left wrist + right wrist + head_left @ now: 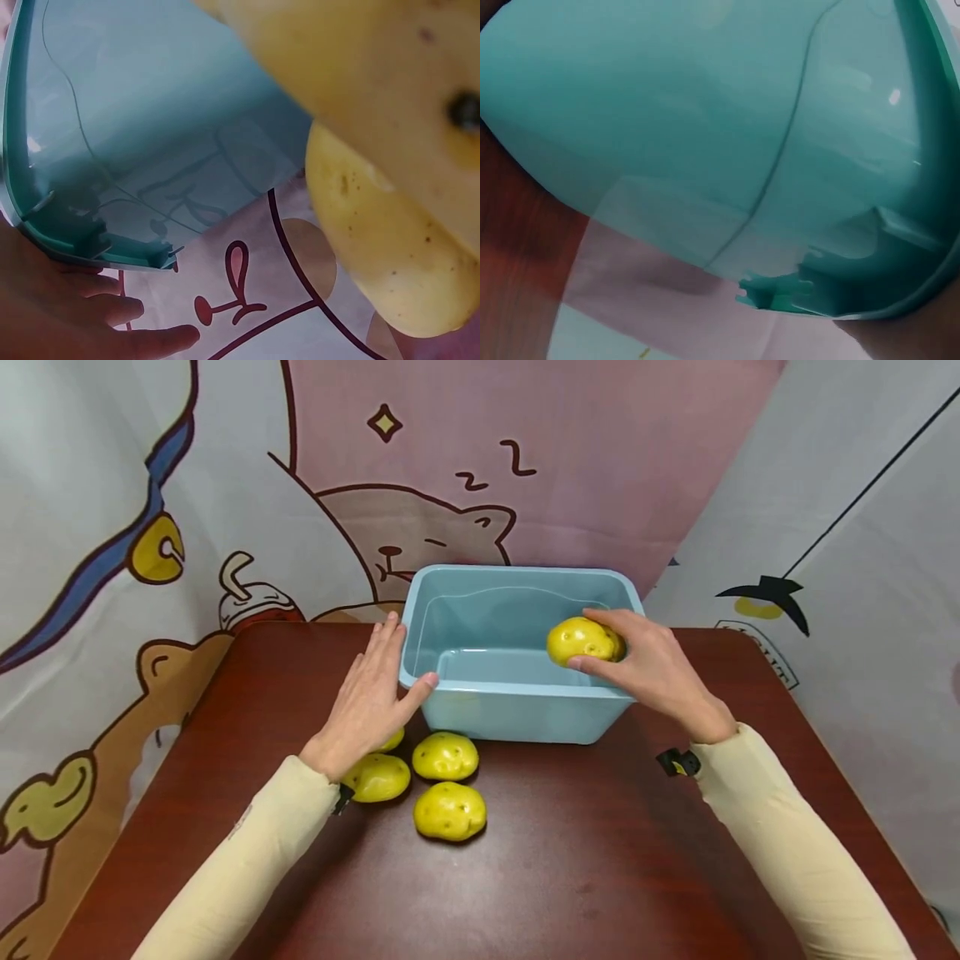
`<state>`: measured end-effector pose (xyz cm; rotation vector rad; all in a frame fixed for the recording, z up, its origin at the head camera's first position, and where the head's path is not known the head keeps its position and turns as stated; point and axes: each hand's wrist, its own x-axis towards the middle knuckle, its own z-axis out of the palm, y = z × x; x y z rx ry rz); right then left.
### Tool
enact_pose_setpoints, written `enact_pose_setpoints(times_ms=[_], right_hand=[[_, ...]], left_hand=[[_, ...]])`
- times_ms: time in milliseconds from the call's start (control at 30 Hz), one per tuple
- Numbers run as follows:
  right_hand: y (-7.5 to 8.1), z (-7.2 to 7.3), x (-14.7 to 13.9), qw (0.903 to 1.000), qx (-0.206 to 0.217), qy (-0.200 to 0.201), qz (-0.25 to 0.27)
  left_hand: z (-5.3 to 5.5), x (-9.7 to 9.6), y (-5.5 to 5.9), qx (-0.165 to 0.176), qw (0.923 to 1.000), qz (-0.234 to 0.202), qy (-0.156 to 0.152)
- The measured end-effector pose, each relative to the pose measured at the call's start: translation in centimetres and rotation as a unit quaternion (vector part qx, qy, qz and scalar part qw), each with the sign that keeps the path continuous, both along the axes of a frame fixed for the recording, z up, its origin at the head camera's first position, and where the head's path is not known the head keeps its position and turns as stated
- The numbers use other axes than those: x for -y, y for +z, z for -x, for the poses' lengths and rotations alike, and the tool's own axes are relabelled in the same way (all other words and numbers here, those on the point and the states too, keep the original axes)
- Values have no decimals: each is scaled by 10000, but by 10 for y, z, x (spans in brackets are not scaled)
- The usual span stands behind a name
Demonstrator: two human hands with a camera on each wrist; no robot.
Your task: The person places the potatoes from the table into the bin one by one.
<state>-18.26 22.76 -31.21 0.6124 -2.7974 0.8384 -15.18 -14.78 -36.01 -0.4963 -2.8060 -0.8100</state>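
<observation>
In the head view, a light blue plastic bin stands upright on the table. My right hand grips a yellow potato between thumb and fingers, over the bin's right side. The left hand, fingers straight, lies against the bin's left rim, thumb at the front corner. Several potatoes lie on the table before the bin, some partly behind the left wrist. Up close in the left wrist view are potatoes and the bin wall. The bin's outside fills most of the right wrist view, which hides the held potato.
The dark red-brown table carries everything. Behind and beside it hangs a cloth printed with cartoon animals, close to the bin's back. Bare tabletop stretches in front of the bin and to its right.
</observation>
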Motion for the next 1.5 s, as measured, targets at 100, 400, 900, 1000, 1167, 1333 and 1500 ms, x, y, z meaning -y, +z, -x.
enact_pose_setpoints(times_ms=[100, 400, 900, 1000, 1167, 1333, 1500], right_hand=[[-1, -1, 2, 9996, 210, -11, -181], [-16, -28, -21, 9966, 212, -733, 320], [-34, -40, -44, 9841, 1260, -793, 964], [-36, -41, -46, 9848, 1220, -785, 954], [-38, -39, -48, 9851, 1203, -783, 942], [-36, -36, -46, 9849, 1227, -743, 964], [-34, -32, -43, 9846, 1251, -731, 975]], left_hand=[[-4, 3, -2, 13, 10000, 14, 44], [-18, 12, -5, 31, 10000, -30, -35], [-22, 87, -22, 476, 9914, -1072, -588], [-20, 93, -31, 657, 9902, -984, -740], [-9, 98, -46, 1139, 9804, -1158, -1115], [3, 106, -60, 1883, 9631, -1472, -1234], [12, 113, -69, 2352, 9536, -1376, -1279]])
